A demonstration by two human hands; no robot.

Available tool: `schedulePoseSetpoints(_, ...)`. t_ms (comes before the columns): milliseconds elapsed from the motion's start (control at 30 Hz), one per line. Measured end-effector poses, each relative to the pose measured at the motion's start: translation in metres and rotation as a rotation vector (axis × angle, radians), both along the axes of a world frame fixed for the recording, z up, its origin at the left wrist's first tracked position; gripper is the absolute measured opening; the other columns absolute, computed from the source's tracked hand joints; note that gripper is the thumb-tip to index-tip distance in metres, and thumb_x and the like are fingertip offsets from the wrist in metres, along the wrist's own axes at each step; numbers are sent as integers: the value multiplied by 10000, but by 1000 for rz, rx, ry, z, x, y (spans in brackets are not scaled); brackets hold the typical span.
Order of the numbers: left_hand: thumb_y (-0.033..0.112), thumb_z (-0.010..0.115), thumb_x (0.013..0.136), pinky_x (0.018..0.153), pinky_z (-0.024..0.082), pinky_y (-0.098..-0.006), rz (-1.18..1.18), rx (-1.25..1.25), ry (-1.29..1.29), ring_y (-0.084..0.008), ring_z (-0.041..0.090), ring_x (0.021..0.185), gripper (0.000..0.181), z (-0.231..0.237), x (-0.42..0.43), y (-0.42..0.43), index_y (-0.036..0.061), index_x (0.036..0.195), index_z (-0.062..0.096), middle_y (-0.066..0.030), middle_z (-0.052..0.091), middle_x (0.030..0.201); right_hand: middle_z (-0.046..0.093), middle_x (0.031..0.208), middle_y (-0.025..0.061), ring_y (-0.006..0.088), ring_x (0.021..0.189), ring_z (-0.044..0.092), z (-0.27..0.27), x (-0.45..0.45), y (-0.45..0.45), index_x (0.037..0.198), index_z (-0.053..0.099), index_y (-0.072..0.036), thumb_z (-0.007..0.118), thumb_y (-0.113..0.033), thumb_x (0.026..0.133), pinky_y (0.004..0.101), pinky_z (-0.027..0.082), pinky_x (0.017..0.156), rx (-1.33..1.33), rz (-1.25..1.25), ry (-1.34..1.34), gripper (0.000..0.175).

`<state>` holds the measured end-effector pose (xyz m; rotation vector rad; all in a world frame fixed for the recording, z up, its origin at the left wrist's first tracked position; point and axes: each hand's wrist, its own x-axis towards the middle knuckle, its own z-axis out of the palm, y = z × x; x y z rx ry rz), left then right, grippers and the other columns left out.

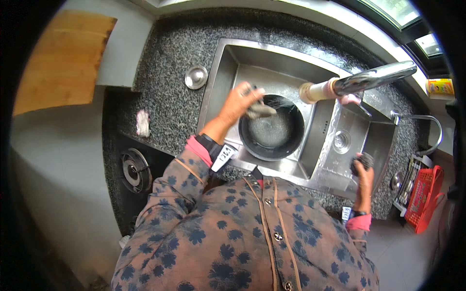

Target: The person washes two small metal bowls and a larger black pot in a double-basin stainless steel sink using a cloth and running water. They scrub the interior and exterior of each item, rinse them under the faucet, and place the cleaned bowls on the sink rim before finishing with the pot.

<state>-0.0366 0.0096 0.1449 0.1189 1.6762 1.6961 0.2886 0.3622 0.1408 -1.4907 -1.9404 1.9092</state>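
A round dark pan (271, 127) with a textured bottom sits in the large basin of a steel double sink (255, 45). Water sprays into it from the chrome faucet (375, 78), which has a pale nozzle. My left hand (242, 102) is over the pan's left edge and grips a greyish-brown cloth (260, 111). Over the right side of the small basin, my right hand (363, 169) holds a dark scouring pad (364, 162). The small basin's drain strainer (341, 142) lies to the left of that hand.
A small metal bowl (196, 77) and a whitish crumpled cloth (142, 123) lie on the granite counter left of the sink. Beyond them is a gas burner (135, 170). A red plastic basket (424, 200) stands at the far right, near a curved chrome pipe (437, 134).
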Motion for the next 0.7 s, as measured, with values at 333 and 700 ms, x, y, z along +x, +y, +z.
schedulePoseSetpoints(333, 183, 709, 846, 701, 541, -301, 369, -93, 407, -179, 669, 778, 273, 20, -76, -128, 35, 1036, 580, -83, 677, 876, 662, 992, 19, 95, 894, 593, 8, -94, -157, 1178, 579, -65, 709, -25, 794, 256, 484, 794, 151, 569, 133, 407)
schedulePoseSetpoints(700, 126, 741, 735, 961, 410, -440, 142, -416, 1222, -337, 507, 1148, 494, 17, -66, -103, 77, 1179, 532, -149, 546, 1213, 665, 991, 17, 81, 871, 598, 10, -94, -140, 1264, 563, -94, 695, -50, 821, 233, 490, 765, 32, 323, 136, 464)
